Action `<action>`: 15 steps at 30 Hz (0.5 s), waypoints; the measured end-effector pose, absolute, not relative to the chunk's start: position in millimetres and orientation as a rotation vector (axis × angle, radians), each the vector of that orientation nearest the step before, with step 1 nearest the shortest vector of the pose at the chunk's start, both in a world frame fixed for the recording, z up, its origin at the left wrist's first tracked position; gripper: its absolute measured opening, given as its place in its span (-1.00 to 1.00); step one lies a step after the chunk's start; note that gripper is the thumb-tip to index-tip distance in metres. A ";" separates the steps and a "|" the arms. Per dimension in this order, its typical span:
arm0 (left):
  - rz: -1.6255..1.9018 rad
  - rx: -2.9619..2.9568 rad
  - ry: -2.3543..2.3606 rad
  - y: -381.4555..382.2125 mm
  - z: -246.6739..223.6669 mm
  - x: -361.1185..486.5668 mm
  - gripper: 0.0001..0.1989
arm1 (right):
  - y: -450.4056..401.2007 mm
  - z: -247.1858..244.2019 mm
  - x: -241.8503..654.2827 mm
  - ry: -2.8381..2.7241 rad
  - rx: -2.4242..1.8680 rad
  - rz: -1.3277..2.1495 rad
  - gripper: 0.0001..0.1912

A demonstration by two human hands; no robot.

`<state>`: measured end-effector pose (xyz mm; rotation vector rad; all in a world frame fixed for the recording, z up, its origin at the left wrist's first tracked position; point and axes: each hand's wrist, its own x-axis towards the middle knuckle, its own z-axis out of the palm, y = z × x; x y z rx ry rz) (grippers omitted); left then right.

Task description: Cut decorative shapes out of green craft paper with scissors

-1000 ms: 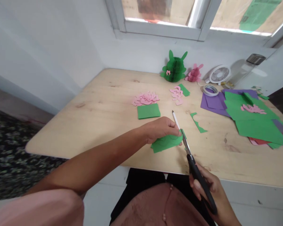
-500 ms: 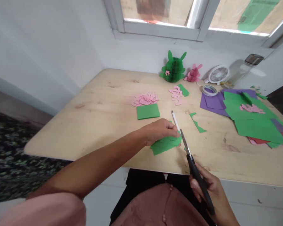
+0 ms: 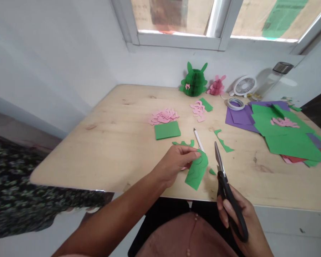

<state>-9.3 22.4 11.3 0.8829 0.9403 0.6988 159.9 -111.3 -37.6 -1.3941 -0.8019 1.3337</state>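
Note:
My left hand (image 3: 180, 159) pinches a piece of green paper (image 3: 197, 172) with pencil outlines and one rounded edge, held just above the table. In my right hand (image 3: 238, 210) is a pair of black-handled scissors (image 3: 226, 185), its blades pointing away from me, to the right of the paper and apart from it. A small green scrap (image 3: 212, 172) lies between the paper and the scissors. Beyond my left hand are a white pen (image 3: 198, 139) and a wavy green offcut (image 3: 186, 143). A longer green offcut (image 3: 223, 141) lies past the scissor tips.
Pink paper cutouts (image 3: 164, 116) and a folded green card (image 3: 167, 130) lie mid-table. Green sheets (image 3: 286, 142), purple sheets (image 3: 239, 119) and a tape roll (image 3: 235, 104) are at right. Paper animals (image 3: 194, 84), a small fan (image 3: 244, 85) and a bottle (image 3: 270, 82) stand by the wall.
The green paper has turned in my left hand so its length points toward me. The scissors have moved away from it to the right, and the small scrap now shows on the table.

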 end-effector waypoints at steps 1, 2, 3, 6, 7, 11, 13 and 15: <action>0.727 0.858 0.914 19.9 10.7 -8.5 -0.86 | -110.8 -37.9 159.5 -0.788 -1.386 1.328 -0.51; 0.756 0.830 0.892 17.4 10.0 -7.6 -0.86 | -110.6 -38.4 159.4 -0.773 -1.379 1.320 -0.48; 0.788 0.799 0.875 15.0 9.4 -6.7 -0.86 | -110.5 -39.2 159.5 -0.758 -1.372 1.310 -0.46; 0.893 0.675 0.865 8.7 7.7 -3.7 -0.83 | -111.1 -43.4 160.8 -0.700 -1.372 1.287 -0.41; 0.925 0.638 0.874 6.8 7.2 -2.9 -0.81 | -111.2 -45.0 161.2 -0.675 -1.377 1.282 -0.40; 1.004 0.558 0.916 -0.1 6.1 -0.4 -0.77 | -109.4 -48.5 159.7 -0.617 -1.362 1.268 -0.37; 1.040 0.529 0.923 -3.2 6.4 0.5 -0.78 | -107.2 -46.9 156.3 -0.628 -1.337 1.245 -0.37; 1.064 0.501 0.912 -6.2 6.9 1.3 -0.80 | -104.3 -43.2 151.8 -0.631 -1.320 1.218 -0.36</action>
